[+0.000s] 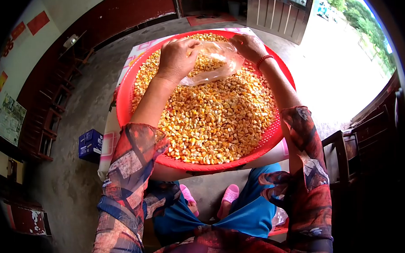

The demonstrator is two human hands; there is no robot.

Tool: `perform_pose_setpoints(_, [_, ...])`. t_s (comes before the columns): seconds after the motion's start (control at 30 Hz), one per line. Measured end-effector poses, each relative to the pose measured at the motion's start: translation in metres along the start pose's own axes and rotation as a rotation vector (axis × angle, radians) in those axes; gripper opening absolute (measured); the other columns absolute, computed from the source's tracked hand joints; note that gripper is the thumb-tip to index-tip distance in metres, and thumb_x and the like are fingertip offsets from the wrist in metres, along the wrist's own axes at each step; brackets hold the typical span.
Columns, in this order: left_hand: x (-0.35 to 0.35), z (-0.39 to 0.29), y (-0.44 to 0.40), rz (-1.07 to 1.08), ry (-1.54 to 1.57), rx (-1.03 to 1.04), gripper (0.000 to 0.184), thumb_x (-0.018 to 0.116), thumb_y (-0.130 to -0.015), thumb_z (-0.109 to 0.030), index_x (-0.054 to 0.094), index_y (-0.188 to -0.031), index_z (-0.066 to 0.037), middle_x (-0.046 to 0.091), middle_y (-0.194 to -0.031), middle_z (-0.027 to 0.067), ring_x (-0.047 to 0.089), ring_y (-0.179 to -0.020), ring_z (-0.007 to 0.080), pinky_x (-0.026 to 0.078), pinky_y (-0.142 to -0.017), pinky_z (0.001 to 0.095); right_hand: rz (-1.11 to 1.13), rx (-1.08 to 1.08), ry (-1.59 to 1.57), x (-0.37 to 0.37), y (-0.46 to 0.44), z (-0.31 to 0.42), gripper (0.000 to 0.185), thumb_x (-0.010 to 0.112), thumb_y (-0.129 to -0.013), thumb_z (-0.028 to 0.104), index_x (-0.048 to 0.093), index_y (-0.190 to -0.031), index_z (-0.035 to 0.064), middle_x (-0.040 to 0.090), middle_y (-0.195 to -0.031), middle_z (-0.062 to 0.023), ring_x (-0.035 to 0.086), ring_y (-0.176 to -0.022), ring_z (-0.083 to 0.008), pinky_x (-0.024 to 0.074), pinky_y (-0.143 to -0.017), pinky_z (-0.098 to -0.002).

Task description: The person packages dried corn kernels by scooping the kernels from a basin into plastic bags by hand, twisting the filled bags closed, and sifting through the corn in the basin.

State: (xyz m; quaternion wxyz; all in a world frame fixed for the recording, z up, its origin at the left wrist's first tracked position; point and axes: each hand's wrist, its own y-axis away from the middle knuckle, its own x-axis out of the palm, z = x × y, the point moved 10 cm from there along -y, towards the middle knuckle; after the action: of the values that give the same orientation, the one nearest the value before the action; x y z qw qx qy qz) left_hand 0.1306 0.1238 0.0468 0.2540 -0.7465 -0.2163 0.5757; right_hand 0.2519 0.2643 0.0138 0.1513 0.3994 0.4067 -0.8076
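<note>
Left hand (178, 58) at the basket's (195, 168) eleven o'clock, right hand (249, 47) at one, you're pinching the clear bag (207, 78) over corn (215, 117); even tension should be protecting it.

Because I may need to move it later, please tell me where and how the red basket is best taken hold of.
Probably by its rim, one hand from each side: the red basket is wide and round, and spread with corn kernels, so opposite grips should balance it.
</note>
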Motion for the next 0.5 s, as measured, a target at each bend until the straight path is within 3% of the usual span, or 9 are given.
perform_pose_setpoints(0.03, [-0.007, -0.019, 0.000, -0.114, 0.123, 0.140, 0.019, 0.059, -0.074, -0.018, 0.064, -0.090, -0.010, 0.063, -0.086, 0.0091, 0.061, -0.077, 0.0245, 0.049, -0.069, 0.0322, -0.004, 0.053, 0.044, -0.003, -0.003, -0.010, 0.027, 0.045, -0.081, 0.028, 0.060, -0.089, 0.0077, 0.061, -0.086, -0.0137, 0.058, -0.081, -0.0284, 0.0439, -0.070, -0.0394])
perform_pose_setpoints(0.1, [-0.010, -0.071, 0.010, -0.111, 0.328, 0.452, 0.015, 0.059, -0.073, -0.015, 0.062, -0.084, -0.005, 0.062, -0.084, 0.0113, 0.060, -0.075, 0.0254, 0.048, -0.069, 0.0347, 0.006, 0.122, 0.140, 0.001, 0.000, -0.030, 0.023, 0.046, -0.078, 0.022, 0.060, -0.090, 0.0077, 0.061, -0.087, -0.0144, 0.058, -0.083, -0.0293, 0.0437, -0.073, -0.0407])
perform_pose_setpoints(0.17, [0.006, -0.118, 0.022, -0.003, 0.198, 0.718, 0.017, 0.060, -0.071, -0.016, 0.061, -0.084, -0.005, 0.060, -0.079, 0.0120, 0.059, -0.078, 0.0266, 0.047, -0.071, 0.0360, 0.080, 0.147, 0.208, 0.013, 0.007, -0.054, 0.022, 0.047, -0.076, 0.020, 0.060, -0.090, 0.0078, 0.061, -0.088, -0.0158, 0.057, -0.085, -0.0304, 0.0438, -0.074, -0.0409])
perform_pose_setpoints(0.23, [0.044, -0.124, 0.040, 0.407, 0.378, 0.457, 0.015, 0.059, -0.073, -0.011, 0.060, -0.087, -0.005, 0.058, -0.081, 0.0107, 0.056, -0.080, 0.0285, 0.046, -0.070, 0.0353, 0.154, 0.169, 0.273, 0.026, 0.014, -0.072, 0.021, 0.048, -0.074, 0.018, 0.059, -0.090, 0.0078, 0.060, -0.089, -0.0171, 0.057, -0.087, -0.0316, 0.0439, -0.075, -0.0412])
perform_pose_setpoints(0.33, [0.065, -0.128, 0.056, 0.424, 0.230, 0.518, 0.017, 0.056, -0.077, -0.017, 0.058, -0.088, -0.004, 0.055, -0.082, 0.0120, 0.056, -0.081, 0.0293, 0.046, -0.071, 0.0374, 0.335, 0.244, 0.491, 0.047, 0.022, -0.090, 0.028, 0.053, -0.074, 0.019, 0.061, -0.098, 0.0083, 0.059, -0.098, -0.0163, 0.055, -0.097, -0.0306, 0.0473, -0.079, -0.0396])
perform_pose_setpoints(0.5, [0.069, -0.117, 0.055, 0.354, 0.143, 0.404, 0.021, 0.053, -0.080, -0.023, 0.054, -0.081, -0.002, 0.054, -0.082, 0.0146, 0.055, -0.080, 0.0313, 0.044, -0.070, 0.0394, 0.258, 0.253, 0.457, 0.046, 0.023, -0.088, 0.030, 0.056, -0.073, 0.024, 0.062, -0.098, 0.0099, 0.057, -0.102, -0.0165, 0.056, -0.096, -0.0308, 0.0473, -0.079, -0.0402])
